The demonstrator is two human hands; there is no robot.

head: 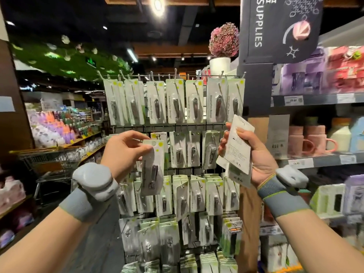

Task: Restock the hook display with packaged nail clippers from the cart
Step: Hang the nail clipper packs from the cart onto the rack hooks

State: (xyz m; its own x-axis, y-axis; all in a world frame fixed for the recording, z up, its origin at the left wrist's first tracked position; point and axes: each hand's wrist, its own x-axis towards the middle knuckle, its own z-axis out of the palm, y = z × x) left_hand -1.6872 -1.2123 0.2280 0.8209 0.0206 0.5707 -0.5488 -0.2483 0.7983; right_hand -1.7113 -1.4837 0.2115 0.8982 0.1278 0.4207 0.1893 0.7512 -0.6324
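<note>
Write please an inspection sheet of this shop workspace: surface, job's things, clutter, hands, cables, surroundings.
Surface: black wire hook display rack, its rows hung with white-and-green carded nail clipper packs.
Job's things: one carded clipper pack at the second row's left end; a stack of white packs, backs showing; metal shopping cart at left.
Clutter: nothing seen.
Hands: left hand pinches the single pack's top; right hand holds the stack. Both wrists carry grey bands with pale devices.
Cables: nothing seen.
Surroundings: pink mugs on the right shelves, dark hanging SUPPLIES sign, pink potted flower ball above the rack.
</note>
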